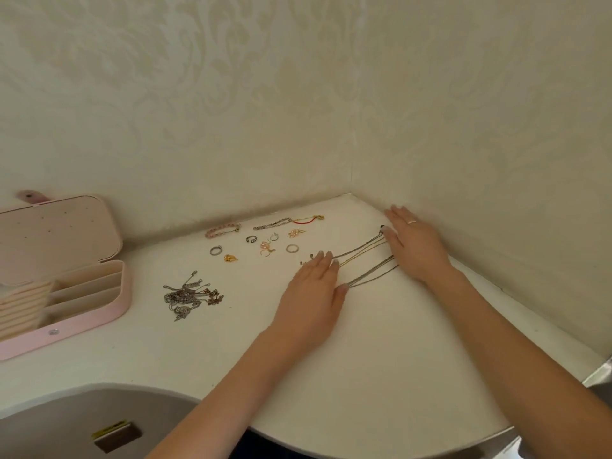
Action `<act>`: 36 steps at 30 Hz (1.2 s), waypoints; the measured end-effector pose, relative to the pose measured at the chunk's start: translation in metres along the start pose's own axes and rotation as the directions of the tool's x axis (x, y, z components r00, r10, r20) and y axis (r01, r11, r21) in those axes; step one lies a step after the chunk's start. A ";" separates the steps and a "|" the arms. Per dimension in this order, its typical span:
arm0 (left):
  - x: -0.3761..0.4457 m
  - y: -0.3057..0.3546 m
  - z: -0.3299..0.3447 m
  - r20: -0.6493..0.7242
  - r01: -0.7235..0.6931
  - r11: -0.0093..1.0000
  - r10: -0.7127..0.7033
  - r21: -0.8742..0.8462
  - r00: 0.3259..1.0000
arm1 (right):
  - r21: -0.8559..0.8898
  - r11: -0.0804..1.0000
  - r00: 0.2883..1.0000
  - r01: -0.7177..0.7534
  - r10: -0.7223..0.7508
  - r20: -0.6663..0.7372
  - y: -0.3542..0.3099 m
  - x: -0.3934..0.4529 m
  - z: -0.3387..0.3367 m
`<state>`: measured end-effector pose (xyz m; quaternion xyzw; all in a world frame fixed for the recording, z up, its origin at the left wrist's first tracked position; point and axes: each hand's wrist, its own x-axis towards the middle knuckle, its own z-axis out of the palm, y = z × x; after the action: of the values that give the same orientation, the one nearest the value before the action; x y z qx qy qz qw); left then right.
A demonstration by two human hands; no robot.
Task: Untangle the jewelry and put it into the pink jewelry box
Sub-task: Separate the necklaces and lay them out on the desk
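The pink jewelry box [82, 313] lies open at the left of the white counter, its lid [56, 240] propped back. A tangled clump of chains [190, 298] sits to the right of the box. Several straightened necklaces [362, 260] stretch between my hands. My left hand [314, 293] lies flat with its fingertips pressing on their near ends. My right hand [414, 241], wearing a ring, rests flat on their far ends near the wall corner. Rings, earrings and bracelets [265, 238] are laid out in rows behind.
The white counter [381, 352] ends in a curved front edge. A grey sink basin [82, 422] with a small brown block in it lies at the lower left. Patterned walls close the corner behind and to the right.
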<state>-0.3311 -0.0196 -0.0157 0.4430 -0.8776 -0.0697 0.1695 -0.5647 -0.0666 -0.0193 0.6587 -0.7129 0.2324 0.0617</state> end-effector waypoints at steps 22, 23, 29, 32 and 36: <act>0.025 -0.040 0.008 0.085 0.078 0.996 -0.081 0.040 0.993 | 0.139 0.990 0.999 -0.027 0.033 -0.042 -0.004 0.005 0.011; 0.020 -0.044 0.005 0.036 0.086 0.996 -0.087 0.029 0.996 | 0.192 0.981 0.995 -0.024 0.043 -0.091 -0.007 0.003 0.008; -0.028 -0.088 -0.023 -0.162 0.229 0.973 -0.224 0.013 0.961 | 0.362 0.915 0.968 0.177 -0.095 -0.232 -0.086 -0.027 -0.006; -0.055 -0.111 -0.036 -0.316 0.379 0.925 -0.353 0.022 0.881 | 0.339 0.880 0.942 0.334 -0.302 -0.144 -0.145 -0.042 0.002; -0.077 -0.124 -0.040 -0.301 0.546 0.838 -0.524 -0.013 0.797 | 0.303 0.854 0.886 0.422 -0.459 0.059 -0.211 -0.041 0.028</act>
<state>-0.1812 -0.0307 -0.0299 0.6840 -0.6837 -0.0157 0.2539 -0.3494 -0.0461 -0.0079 0.8202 -0.5048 0.2678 -0.0273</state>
